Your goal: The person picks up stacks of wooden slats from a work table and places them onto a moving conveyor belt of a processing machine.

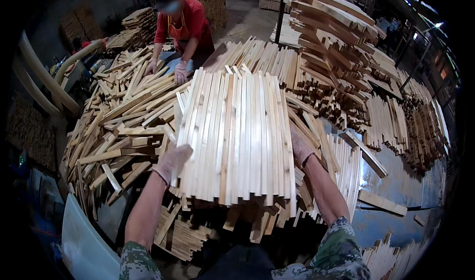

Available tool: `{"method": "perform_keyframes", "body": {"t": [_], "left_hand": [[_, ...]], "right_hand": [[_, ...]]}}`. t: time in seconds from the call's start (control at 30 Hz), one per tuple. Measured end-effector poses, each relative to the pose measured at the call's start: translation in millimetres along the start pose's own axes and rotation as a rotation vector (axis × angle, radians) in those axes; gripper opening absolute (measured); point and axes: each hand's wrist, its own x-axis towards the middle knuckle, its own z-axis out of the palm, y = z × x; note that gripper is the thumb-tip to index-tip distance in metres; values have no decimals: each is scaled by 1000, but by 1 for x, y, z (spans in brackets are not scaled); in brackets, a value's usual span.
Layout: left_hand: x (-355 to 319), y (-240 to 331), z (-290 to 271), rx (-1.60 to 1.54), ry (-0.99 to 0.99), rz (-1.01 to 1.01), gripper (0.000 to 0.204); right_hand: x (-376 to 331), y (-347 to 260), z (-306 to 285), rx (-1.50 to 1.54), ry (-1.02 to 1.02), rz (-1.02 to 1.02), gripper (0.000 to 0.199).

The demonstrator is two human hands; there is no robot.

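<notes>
I hold a flat row of several long pale wooden slats point(237, 136) squeezed side by side between both gloved hands, lifted above the pile. My left hand point(172, 162) presses on the row's left edge. My right hand point(300, 147) presses on its right edge and is partly hidden behind the slats. Camouflage sleeves cover my upper arms at the lower edge of the view.
Loose wooden sticks point(118, 126) lie heaped to the left. A tall stack of blocks point(336, 47) rises at the right, with leaning slat rows point(386, 121) beside it on a blue table point(396, 186). Across the pile a person in red point(180, 25) handles sticks. A hose point(39, 72) curves at left.
</notes>
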Motion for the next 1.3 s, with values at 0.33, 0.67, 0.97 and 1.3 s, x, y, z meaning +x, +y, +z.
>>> {"method": "perform_keyframes", "body": {"t": [0.33,0.67,0.97,1.3], "left_hand": [[-4,28,6,-924,319,-273,29],[-29,64,31,-3193,693,-504,30],[-32,43,7,-3259,513,-437,35],[-48,19,-20,-3352,277,-650,49]], "right_hand": [[5,16,-11,203,-9,-5,71],[-29,34,-13,-388,-52,-291,80],[-39,47,-7,21,-72,-134,82],[-60,23,-2,379,-107,-87,58]]}}
